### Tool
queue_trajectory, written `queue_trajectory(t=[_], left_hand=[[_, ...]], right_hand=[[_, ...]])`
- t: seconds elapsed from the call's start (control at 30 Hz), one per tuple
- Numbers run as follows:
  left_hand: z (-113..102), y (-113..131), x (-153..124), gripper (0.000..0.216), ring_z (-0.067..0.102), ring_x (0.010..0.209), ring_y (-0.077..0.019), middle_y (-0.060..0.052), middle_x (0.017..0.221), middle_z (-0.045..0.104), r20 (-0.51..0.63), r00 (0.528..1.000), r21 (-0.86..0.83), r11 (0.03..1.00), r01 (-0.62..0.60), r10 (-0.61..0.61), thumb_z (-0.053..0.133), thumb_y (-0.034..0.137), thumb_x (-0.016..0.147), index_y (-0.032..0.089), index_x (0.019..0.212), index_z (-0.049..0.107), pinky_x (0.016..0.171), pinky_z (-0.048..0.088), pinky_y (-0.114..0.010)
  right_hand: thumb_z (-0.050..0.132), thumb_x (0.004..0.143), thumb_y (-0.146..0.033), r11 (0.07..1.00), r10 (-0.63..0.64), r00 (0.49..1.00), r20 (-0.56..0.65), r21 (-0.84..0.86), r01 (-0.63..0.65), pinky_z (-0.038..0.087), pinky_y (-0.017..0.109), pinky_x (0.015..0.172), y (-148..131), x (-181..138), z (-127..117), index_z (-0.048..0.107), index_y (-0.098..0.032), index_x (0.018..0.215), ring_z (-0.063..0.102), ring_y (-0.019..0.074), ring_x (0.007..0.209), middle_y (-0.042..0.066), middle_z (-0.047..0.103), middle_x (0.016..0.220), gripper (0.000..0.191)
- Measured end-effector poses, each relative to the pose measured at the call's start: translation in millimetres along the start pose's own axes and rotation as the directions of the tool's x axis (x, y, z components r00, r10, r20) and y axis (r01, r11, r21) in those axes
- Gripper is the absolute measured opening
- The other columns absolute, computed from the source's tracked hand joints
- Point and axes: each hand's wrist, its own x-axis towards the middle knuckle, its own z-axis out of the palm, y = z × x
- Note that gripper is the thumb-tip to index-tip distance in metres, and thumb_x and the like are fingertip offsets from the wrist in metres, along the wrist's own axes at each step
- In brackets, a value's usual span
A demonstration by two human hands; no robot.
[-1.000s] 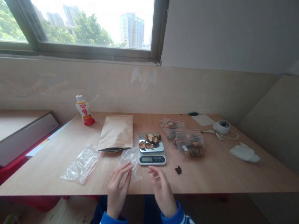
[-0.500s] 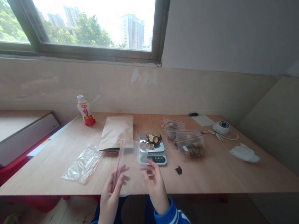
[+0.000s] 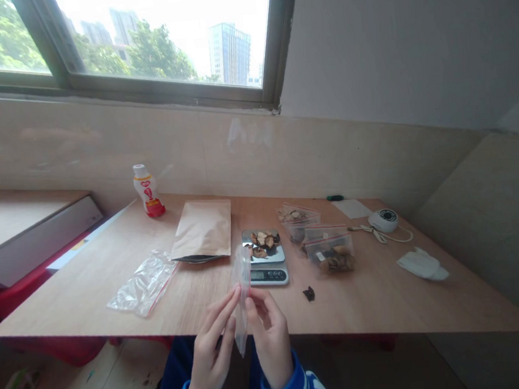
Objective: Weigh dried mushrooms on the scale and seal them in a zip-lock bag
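Note:
Between my two hands a clear zip bag [image 3: 240, 276] with a red seal line stands on edge, looking flat. My left hand [image 3: 215, 339] pinches it from the left side, while my right hand [image 3: 269, 331] grips it at the right near the seal. Just beyond the bag is a kitchen scale [image 3: 274, 275] with dried mushroom slices [image 3: 264, 240] on its shiny plate. The bag hides the scale's left edge. A single dark dried piece [image 3: 309, 293] lies on the table to the right of my right hand.
Left of the scale lie a kraft paper pouch [image 3: 203, 227] and clear empty bags [image 3: 142, 282]. A drink bottle [image 3: 149, 191] stands behind them. Filled zip bags [image 3: 332, 255] sit right of the scale, then a white corded device [image 3: 384, 220] and a crumpled white cloth [image 3: 422, 264].
My hands have come together. The zip bag, held out at the left before, has swung right and upright between them, and my right hand has closed on it.

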Motion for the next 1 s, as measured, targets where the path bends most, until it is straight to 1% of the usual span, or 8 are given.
queue_trajectory(t=[0.17,0.33,0.43,0.5,0.67,0.77,0.87,1.0], left_hand=[[5.2,-7.8,6.6,0.032,0.064,0.099,-0.0194,-0.003,0.108,0.067,-0.196,0.98,0.057,0.998,0.041,-0.029,0.06,0.02,0.084,0.026,0.115,0.061,0.082,0.054,-0.031],[12.7,-22.5,20.0,0.016,0.061,0.086,-0.0175,-0.001,0.089,0.065,-0.316,0.948,0.14,0.99,0.016,0.029,0.061,0.02,0.083,0.025,0.098,0.062,0.076,0.051,-0.032],[20.4,-39.5,34.5,0.01,0.058,0.085,-0.0175,-0.002,0.087,0.061,-0.566,0.821,0.178,0.983,0.033,0.075,0.059,0.019,0.085,0.022,0.095,0.058,0.078,0.048,-0.034],[28.7,-53.6,44.3,0.01,0.057,0.087,-0.0177,-0.002,0.089,0.059,-0.643,0.757,0.18,0.984,0.0,0.117,0.057,0.02,0.085,0.021,0.095,0.055,0.08,0.046,-0.036],[48.6,-81.2,54.1,0.013,0.057,0.088,-0.0172,-0.002,0.091,0.056,-0.548,0.816,0.193,0.977,-0.091,0.184,0.055,0.022,0.087,0.021,0.099,0.05,0.079,0.046,-0.035],[52.0,-85.8,53.0,0.014,0.056,0.091,-0.0176,-0.003,0.093,0.055,-0.556,0.815,0.21,0.976,-0.053,0.164,0.055,0.023,0.088,0.02,0.1,0.049,0.082,0.044,-0.036],[52.1,-84.1,54.7,0.017,0.055,0.099,-0.0193,-0.006,0.101,0.056,-0.568,0.819,0.186,0.982,0.028,0.084,0.054,0.027,0.089,0.02,0.103,0.048,0.09,0.04,-0.04],[53.8,-80.5,58.7,0.014,0.052,0.112,-0.0205,-0.009,0.116,0.056,-0.55,0.835,0.139,0.986,0.091,0.0,0.05,0.029,0.091,0.022,0.103,0.047,0.098,0.035,-0.045]], right_hand=[[0.061,0.084,-0.043,1.0,-0.007,1.0,0.025,-0.018,0.008,0.055,0.031,0.076,-8.4,6.2,3.0,0.067,-0.017,0.087,0.068,0.0212,0.082,0.008,0.072,0.085,0.027],[0.062,0.081,-0.049,0.993,0.008,1.0,-0.023,-0.122,-0.011,0.054,0.032,0.07,-6.7,23.9,-8.6,0.064,-0.018,0.079,0.067,0.0209,0.073,0.007,0.072,0.077,0.03],[0.061,0.08,-0.053,0.984,-0.002,0.989,-0.149,-0.177,-0.025,0.053,0.033,0.068,-3.2,42.8,-30.3,0.062,-0.018,0.08,0.066,0.0219,0.072,0.008,0.072,0.079,0.036],[0.06,0.08,-0.055,0.969,-0.033,0.992,-0.123,-0.247,0.002,0.052,0.034,0.071,-3.2,56.7,-46.1,0.064,-0.017,0.081,0.066,0.023,0.075,0.009,0.072,0.08,0.038],[0.041,0.092,-0.052,0.873,-0.161,0.982,0.097,-0.45,0.188,0.048,0.038,0.086,-8.0,98.9,-75.0,0.067,-0.018,0.102,0.063,0.0239,0.094,0.01,0.069,0.103,0.044],[0.051,0.086,-0.049,0.731,-0.301,0.942,0.149,-0.598,0.328,0.04,0.042,0.1,0.4,133.1,-88.4,0.062,-0.017,0.113,0.055,0.026,0.114,0.013,0.062,0.118,0.043],[0.064,0.077,-0.045,0.609,-0.214,0.932,0.293,-0.706,0.362,0.032,0.046,0.107,18.7,163.4,-99.4,0.055,-0.016,0.124,0.043,0.0288,0.128,0.015,0.051,0.133,0.056],[0.065,0.077,-0.033,0.48,-0.113,0.928,0.354,-0.799,0.363,0.037,0.046,0.102,38.7,178.1,-103.0,0.055,-0.018,0.125,0.049,0.0292,0.121,0.014,0.056,0.129,0.052]])
